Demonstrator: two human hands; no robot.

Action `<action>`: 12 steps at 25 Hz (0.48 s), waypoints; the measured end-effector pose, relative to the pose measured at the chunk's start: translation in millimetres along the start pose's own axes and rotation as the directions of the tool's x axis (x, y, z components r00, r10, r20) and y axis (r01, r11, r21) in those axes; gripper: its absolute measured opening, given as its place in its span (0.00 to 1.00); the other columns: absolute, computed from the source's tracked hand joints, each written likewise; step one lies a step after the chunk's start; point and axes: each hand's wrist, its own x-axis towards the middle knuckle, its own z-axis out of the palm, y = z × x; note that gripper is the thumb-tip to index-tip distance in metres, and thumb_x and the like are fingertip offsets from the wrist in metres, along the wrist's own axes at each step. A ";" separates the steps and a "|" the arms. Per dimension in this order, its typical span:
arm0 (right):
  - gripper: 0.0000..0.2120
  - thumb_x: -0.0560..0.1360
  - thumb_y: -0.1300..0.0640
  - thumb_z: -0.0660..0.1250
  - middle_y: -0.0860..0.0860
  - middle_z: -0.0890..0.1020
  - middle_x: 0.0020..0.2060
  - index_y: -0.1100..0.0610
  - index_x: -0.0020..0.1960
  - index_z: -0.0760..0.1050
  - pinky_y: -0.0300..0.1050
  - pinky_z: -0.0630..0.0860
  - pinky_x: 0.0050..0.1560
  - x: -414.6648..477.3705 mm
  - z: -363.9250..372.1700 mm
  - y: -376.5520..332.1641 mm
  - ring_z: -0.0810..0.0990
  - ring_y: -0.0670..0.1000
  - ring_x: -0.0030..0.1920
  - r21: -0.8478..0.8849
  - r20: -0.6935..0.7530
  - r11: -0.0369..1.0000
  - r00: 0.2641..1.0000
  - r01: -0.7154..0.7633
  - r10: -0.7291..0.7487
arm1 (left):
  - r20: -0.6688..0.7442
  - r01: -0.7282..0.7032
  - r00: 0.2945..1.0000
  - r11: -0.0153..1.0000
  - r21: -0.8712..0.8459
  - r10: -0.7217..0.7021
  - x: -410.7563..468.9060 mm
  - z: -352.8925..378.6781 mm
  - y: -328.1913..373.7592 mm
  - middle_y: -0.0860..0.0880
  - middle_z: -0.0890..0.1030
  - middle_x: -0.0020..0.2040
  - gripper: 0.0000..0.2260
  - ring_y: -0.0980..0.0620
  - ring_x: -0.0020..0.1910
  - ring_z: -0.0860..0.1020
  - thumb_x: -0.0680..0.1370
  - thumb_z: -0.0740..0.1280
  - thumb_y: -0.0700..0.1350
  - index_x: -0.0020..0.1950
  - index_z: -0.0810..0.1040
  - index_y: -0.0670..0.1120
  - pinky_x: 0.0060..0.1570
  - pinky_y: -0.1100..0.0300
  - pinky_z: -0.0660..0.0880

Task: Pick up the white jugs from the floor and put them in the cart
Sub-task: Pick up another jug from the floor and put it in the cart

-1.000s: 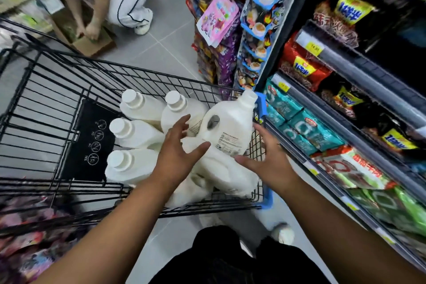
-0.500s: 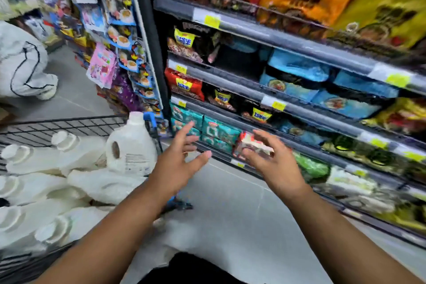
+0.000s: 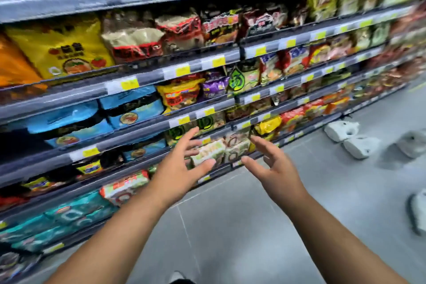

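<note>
- A person's left hand (image 3: pixel 182 168) and right hand (image 3: pixel 274 168) hang in mid-air before a supermarket shelving run (image 3: pixel 138 80). The fingers are spread and lightly bent, the palms are turned toward each other, and neither hand grips anything.
- At least four white jugs (image 3: pixel 360 148) lie on the grey floor (image 3: pixel 230 226), not yet gathered, between 3 and 4 o'clock of the view and well apart from both hands.
- Two of them sit just beside each other near the foot of the shelving, the farther one (image 3: pixel 341 130) at 3 o'clock.
- A third jug (image 3: pixel 412 145) lies near the right border. A fourth, the edge jug (image 3: pixel 418 212), is cut off by the frame at 4 o'clock. All four are blurred.
- The cart is out of view, so its load cannot be told. By the look of the floor the job is unfinished, with at least four pick-ups left, and the empty hands suggest a reach for the next jug.
- The shelf rails and their price tags run from 9 o'clock round to 2 o'clock. The lowest rail passes close by the two jugs at its foot, so a hand lowered there would likely work near that edge.
- Grey tile stretches from 6 o'clock toward 3 o'clock, between the person and the jugs.
- The edge jug appears to lie nearest and farthest from the rails, and is probably the easiest to take first.
</note>
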 end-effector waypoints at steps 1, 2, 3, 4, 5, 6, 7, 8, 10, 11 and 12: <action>0.22 0.72 0.50 0.73 0.44 0.77 0.63 0.37 0.62 0.72 0.33 0.70 0.57 0.1 -25.5 6.1 0.75 0.42 0.62 0.006 -0.070 1.000 0.997 -0.025 0.025 | 0.053 -0.032 0.998 0.999 0.012 0.031 17.7 24.2 10.1 0.64 0.74 0.60 0.32 0.64 0.60 0.75 0.65 0.76 0.61 0.62 0.61 0.73 0.63 0.55 0.73; 0.22 0.72 0.51 0.73 0.46 0.77 0.63 0.36 0.62 0.71 0.35 0.71 0.58 0.0 -54.6 14.5 0.75 0.43 0.62 0.018 -0.158 0.999 0.986 -0.048 0.050 | 0.117 -0.076 0.990 0.997 0.018 0.073 37.6 52.8 21.1 0.64 0.74 0.61 0.32 0.63 0.60 0.75 0.65 0.76 0.62 0.62 0.62 0.73 0.63 0.55 0.74; 0.22 0.72 0.51 0.74 0.48 0.77 0.62 0.35 0.61 0.71 0.40 0.72 0.59 0.7 -80.5 21.8 0.75 0.45 0.62 0.034 -0.236 0.997 0.969 -0.068 0.074 | 0.168 -0.109 0.980 0.994 0.028 0.103 56.0 79.5 29.7 0.63 0.74 0.61 0.30 0.63 0.60 0.75 0.65 0.75 0.62 0.61 0.63 0.73 0.63 0.54 0.74; 0.22 0.72 0.52 0.74 0.48 0.76 0.62 0.34 0.60 0.71 0.46 0.73 0.61 2.9 -104.3 29.3 0.75 0.47 0.62 0.047 -0.304 0.995 0.948 -0.083 0.094 | 0.218 -0.130 0.968 0.991 0.025 0.121 73.7 105.1 36.6 0.62 0.74 0.62 0.29 0.63 0.60 0.75 0.66 0.75 0.60 0.61 0.64 0.73 0.63 0.53 0.74; 0.22 0.72 0.53 0.74 0.48 0.76 0.62 0.34 0.59 0.71 0.49 0.74 0.62 5.8 -127.0 37.1 0.75 0.47 0.62 0.056 -0.367 0.993 0.923 -0.100 0.114 | 0.270 -0.142 0.954 0.990 0.014 0.133 91.3 129.5 43.6 0.61 0.74 0.63 0.28 0.63 0.60 0.75 0.68 0.75 0.58 0.61 0.64 0.73 0.64 0.52 0.73; 0.22 0.72 0.53 0.74 0.47 0.76 0.63 0.35 0.60 0.71 0.51 0.74 0.62 10.0 -147.5 45.1 0.75 0.48 0.62 0.055 -0.425 0.992 0.896 -0.113 0.126 | 0.318 -0.146 0.937 0.989 -0.008 0.141 108.3 152.5 48.8 0.59 0.74 0.64 0.27 0.62 0.60 0.75 0.68 0.75 0.58 0.60 0.64 0.73 0.64 0.52 0.73; 0.22 0.72 0.54 0.74 0.47 0.75 0.63 0.37 0.61 0.71 0.52 0.74 0.62 15.9 -166.6 52.9 0.75 0.48 0.62 0.048 -0.476 0.990 0.869 -0.130 0.137 | 0.360 -0.145 0.921 0.989 -0.034 0.147 125.8 174.8 53.8 0.59 0.74 0.64 0.27 0.61 0.61 0.75 0.67 0.74 0.59 0.60 0.65 0.73 0.64 0.52 0.73; 0.22 0.72 0.54 0.74 0.47 0.75 0.64 0.38 0.62 0.71 0.52 0.74 0.62 22.6 -182.2 59.4 0.76 0.48 0.61 0.043 -0.513 0.988 0.846 -0.146 0.147 | 0.392 -0.144 0.907 0.988 -0.057 0.154 142.3 193.5 56.6 0.59 0.74 0.65 0.27 0.61 0.61 0.75 0.65 0.72 0.62 0.60 0.65 0.73 0.63 0.53 0.74; 0.23 0.73 0.55 0.73 0.46 0.74 0.65 0.41 0.63 0.70 0.51 0.75 0.61 41.7 -210.0 70.4 0.76 0.48 0.60 0.056 -0.571 0.984 0.803 -0.170 0.171 | 0.459 -0.153 0.871 0.985 -0.085 0.175 178.3 227.1 63.3 0.59 0.73 0.65 0.27 0.63 0.60 0.74 0.65 0.72 0.62 0.61 0.66 0.73 0.63 0.55 0.74; 0.23 0.73 0.56 0.73 0.46 0.74 0.65 0.41 0.63 0.70 0.50 0.75 0.60 54.8 -224.6 76.3 0.77 0.48 0.60 0.062 -0.602 0.983 0.779 -0.175 0.177 | 0.495 -0.163 0.849 0.982 -0.091 0.187 199.8 244.1 67.6 0.59 0.73 0.65 0.27 0.64 0.60 0.74 0.67 0.72 0.60 0.63 0.67 0.71 0.63 0.55 0.74; 0.23 0.73 0.56 0.73 0.46 0.74 0.65 0.42 0.64 0.70 0.47 0.75 0.58 68.3 -239.6 82.3 0.77 0.48 0.60 0.071 -0.633 0.981 0.751 -0.182 0.185 | 0.529 -0.164 0.828 0.982 -0.090 0.187 222.4 261.1 72.6 0.59 0.73 0.65 0.27 0.64 0.60 0.74 0.69 0.73 0.57 0.66 0.67 0.68 0.63 0.55 0.74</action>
